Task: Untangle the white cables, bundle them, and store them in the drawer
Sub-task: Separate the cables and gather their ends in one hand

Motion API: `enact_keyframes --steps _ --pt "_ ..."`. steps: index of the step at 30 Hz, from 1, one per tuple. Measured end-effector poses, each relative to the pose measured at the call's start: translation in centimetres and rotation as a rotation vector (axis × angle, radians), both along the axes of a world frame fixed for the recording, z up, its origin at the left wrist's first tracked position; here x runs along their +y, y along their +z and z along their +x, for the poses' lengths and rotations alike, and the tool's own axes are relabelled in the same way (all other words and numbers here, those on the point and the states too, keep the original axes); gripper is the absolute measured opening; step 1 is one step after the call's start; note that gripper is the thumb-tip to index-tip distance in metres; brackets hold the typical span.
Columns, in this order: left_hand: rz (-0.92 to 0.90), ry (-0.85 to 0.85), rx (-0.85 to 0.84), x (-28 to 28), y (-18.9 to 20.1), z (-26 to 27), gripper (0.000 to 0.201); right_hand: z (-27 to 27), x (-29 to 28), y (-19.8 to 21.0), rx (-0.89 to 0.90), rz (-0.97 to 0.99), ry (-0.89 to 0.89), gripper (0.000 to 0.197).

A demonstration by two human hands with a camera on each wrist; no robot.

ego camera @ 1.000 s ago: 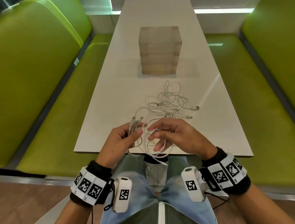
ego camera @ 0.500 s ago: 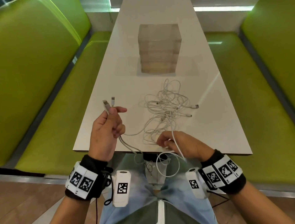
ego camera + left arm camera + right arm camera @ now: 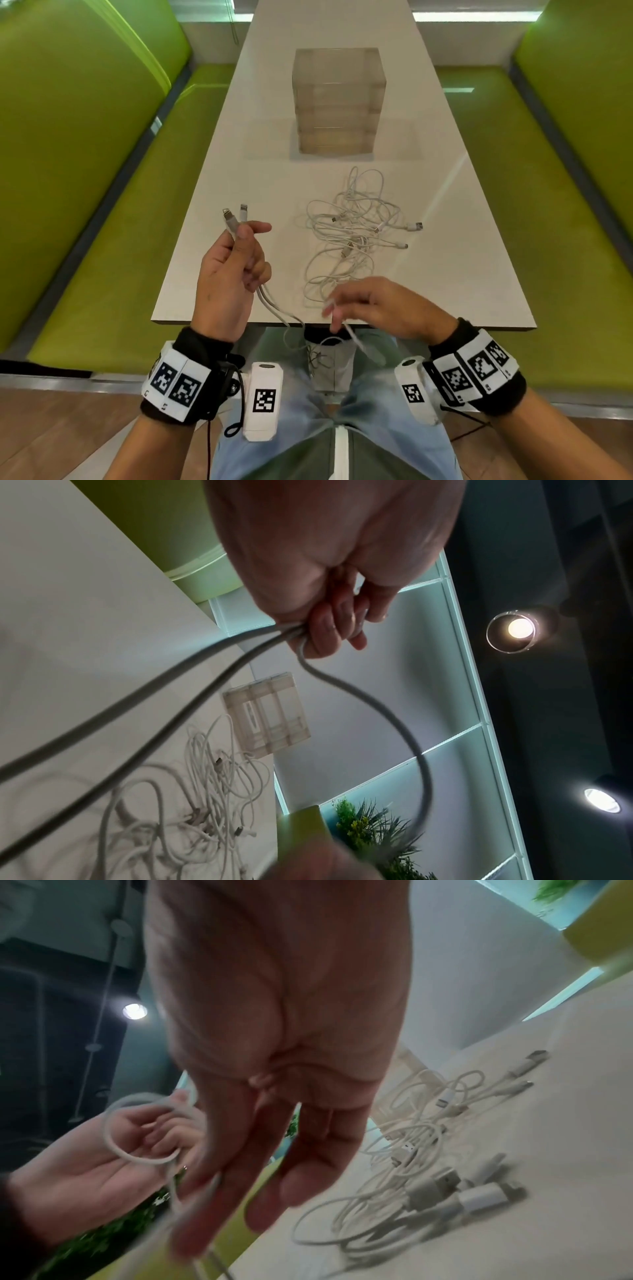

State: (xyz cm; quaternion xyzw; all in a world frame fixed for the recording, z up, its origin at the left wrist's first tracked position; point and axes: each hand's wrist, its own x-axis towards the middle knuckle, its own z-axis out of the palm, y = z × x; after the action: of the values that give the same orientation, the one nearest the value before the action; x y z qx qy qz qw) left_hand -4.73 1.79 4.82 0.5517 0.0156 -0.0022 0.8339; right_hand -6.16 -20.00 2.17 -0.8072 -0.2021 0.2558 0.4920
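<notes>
My left hand (image 3: 236,270) is raised over the table's near left edge and grips a white cable (image 3: 270,305). The cable's two connector ends (image 3: 234,216) stick up above the fingers, and a loop (image 3: 113,1139) of it lies in the palm. Its strands hang down past the table edge. My right hand (image 3: 370,305) hovers at the near edge, blurred, with fingers stretched out to the left. One strand (image 3: 354,337) runs across its fingertips. The tangle of white cables (image 3: 352,236) lies on the table ahead of the right hand. The clear drawer unit (image 3: 339,102) stands further back with its drawers closed.
The white table (image 3: 212,192) is long and narrow, with green benches (image 3: 113,240) on both sides. My legs are under the near edge. Bare tabletop lies left of the tangle and between it and the drawer unit.
My left hand has swung out to the left and up with the connector ends and now holds there. My right hand has straightened its fingers from a grip on the strand.
</notes>
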Motion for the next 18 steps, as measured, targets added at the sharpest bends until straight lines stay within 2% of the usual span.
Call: enact_keyframes --steps 2,4,5,7,9,10,13,18 --pt "-0.019 0.021 -0.012 -0.1 0.1 0.2 0.020 -0.7 0.8 -0.2 0.014 -0.187 0.301 0.014" --pt "-0.036 0.023 -0.021 -0.1 0.1 0.3 0.018 -1.4 1.6 -0.7 -0.014 -0.314 0.450 0.022" --pt "-0.043 0.014 -0.024 -0.2 0.2 0.3 0.018 -1.5 1.7 -1.0 -0.035 -0.341 0.429 0.030" --pt "-0.060 -0.007 -0.029 -0.3 0.2 0.3 0.021 -1.1 1.2 -0.8 -0.059 -0.342 0.186 0.046" --pt "-0.074 -0.029 -0.029 -0.3 0.4 0.2 0.023 -0.4 0.1 -0.1 -0.066 -0.247 -0.091 0.050" --pt "-0.079 -0.037 -0.029 -0.3 0.4 0.2 0.024 0.1 -0.5 0.3 -0.078 -0.203 -0.165 0.049" --pt "-0.098 -0.061 -0.016 -0.5 0.6 0.3 0.024 1.0 -1.8 1.3 -0.115 -0.196 -0.250 0.043" --pt "-0.119 -0.120 -0.006 -1.0 0.7 0.2 0.025 1.0 -2.0 1.6 -0.051 -0.167 -0.258 0.031"
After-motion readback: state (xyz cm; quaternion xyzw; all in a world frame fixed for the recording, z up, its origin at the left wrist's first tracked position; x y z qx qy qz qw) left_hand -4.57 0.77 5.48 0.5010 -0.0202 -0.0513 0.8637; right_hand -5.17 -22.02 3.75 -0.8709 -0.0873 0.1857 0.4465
